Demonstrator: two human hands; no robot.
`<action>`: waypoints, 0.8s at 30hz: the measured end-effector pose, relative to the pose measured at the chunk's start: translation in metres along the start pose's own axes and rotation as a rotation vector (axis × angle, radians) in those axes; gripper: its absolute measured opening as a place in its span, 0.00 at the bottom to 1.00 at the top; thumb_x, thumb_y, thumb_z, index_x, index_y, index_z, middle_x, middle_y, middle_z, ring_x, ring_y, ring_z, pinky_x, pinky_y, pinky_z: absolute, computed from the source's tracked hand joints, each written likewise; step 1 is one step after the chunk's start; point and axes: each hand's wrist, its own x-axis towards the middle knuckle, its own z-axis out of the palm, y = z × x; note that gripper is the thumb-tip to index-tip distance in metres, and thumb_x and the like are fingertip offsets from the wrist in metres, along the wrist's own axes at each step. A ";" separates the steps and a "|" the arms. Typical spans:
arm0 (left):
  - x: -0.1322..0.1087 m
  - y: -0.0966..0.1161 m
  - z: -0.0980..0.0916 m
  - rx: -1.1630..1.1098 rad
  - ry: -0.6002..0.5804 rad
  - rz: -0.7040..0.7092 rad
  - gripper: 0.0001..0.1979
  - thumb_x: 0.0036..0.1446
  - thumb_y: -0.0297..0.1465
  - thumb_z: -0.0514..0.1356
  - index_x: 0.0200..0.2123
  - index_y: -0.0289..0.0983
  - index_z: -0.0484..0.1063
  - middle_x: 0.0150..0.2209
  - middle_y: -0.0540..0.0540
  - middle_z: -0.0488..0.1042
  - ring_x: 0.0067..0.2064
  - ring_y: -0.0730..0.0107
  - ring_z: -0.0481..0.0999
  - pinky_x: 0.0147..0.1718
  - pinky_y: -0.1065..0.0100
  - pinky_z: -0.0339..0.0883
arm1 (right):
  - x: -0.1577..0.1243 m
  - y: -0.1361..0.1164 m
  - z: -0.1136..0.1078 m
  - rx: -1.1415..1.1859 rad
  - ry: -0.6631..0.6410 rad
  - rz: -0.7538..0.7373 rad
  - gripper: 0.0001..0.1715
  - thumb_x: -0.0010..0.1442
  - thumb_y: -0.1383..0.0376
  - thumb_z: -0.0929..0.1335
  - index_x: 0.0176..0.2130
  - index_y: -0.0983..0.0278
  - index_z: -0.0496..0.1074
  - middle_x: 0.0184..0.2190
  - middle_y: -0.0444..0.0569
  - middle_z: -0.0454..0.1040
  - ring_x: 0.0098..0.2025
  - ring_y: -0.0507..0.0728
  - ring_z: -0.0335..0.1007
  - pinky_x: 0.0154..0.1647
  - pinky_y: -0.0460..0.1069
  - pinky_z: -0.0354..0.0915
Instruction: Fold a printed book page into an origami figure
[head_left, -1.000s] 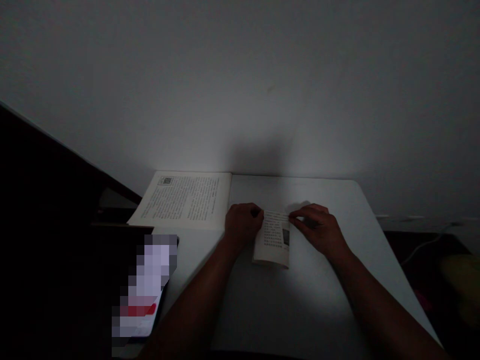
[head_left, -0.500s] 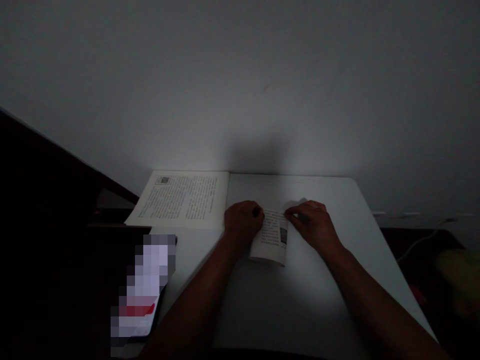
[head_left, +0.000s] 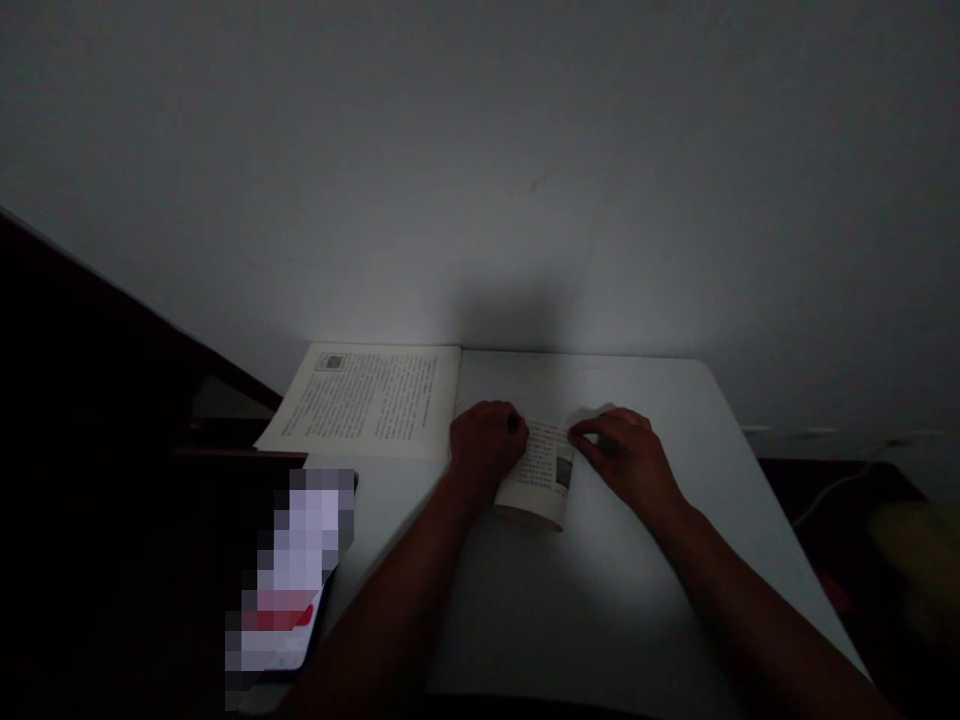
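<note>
With the small printed paper (head_left: 534, 478) taken as the centre of the dial, it sits near the middle of the tabletop (head_left: 645, 610), between the two hands, its lower end bowing in a curve at six o'clock. Rows of print run across it, too dim to read, and a dark picture (head_left: 564, 472) is printed at its three o'clock side. The left hand (head_left: 489, 445), at about ten o'clock, has its fingers curled and clamped on the paper's near edge. The right hand (head_left: 626, 455), between two and three o'clock, has thumb and forefinger pinched together on the paper's upper corner at two o'clock, the other fingers folded behind. Whether the paper's underside touches the tabletop, I cannot tell.

Further out between nine and ten o'clock, larger printed pages (head_left: 375, 400) lie flat, with a square code (head_left: 331, 363) at their own ten o'clock corner. Out between eight and nine o'clock lies a phone (head_left: 296, 640) with a lit screen, most of it pixelated and a red patch low down. The pale wall (head_left: 480, 180) rises at twelve o'clock, carrying a soft shadow (head_left: 514, 310). Beyond the tabletop at three o'clock, a thin cable (head_left: 832, 495) crosses a dark area
</note>
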 end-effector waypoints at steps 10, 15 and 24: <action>-0.001 -0.001 0.000 -0.014 0.005 0.003 0.09 0.54 0.34 0.56 0.30 0.38 0.76 0.32 0.44 0.77 0.36 0.63 0.74 0.37 0.65 0.65 | -0.010 0.000 0.000 0.011 0.029 -0.014 0.12 0.52 0.59 0.72 0.39 0.55 0.75 0.37 0.45 0.78 0.41 0.59 0.71 0.49 0.58 0.62; 0.000 0.001 -0.001 0.005 -0.019 -0.010 0.10 0.55 0.34 0.56 0.30 0.38 0.75 0.33 0.45 0.77 0.37 0.65 0.74 0.38 0.66 0.65 | -0.010 -0.003 -0.001 0.021 0.039 -0.023 0.14 0.51 0.58 0.72 0.40 0.55 0.75 0.37 0.45 0.78 0.41 0.59 0.71 0.49 0.59 0.63; 0.001 0.002 -0.003 0.022 -0.040 -0.037 0.10 0.55 0.34 0.55 0.30 0.38 0.75 0.33 0.47 0.77 0.37 0.67 0.74 0.38 0.68 0.65 | -0.012 -0.006 -0.005 -0.018 -0.002 -0.037 0.18 0.51 0.57 0.72 0.43 0.58 0.74 0.39 0.47 0.78 0.44 0.60 0.70 0.50 0.59 0.63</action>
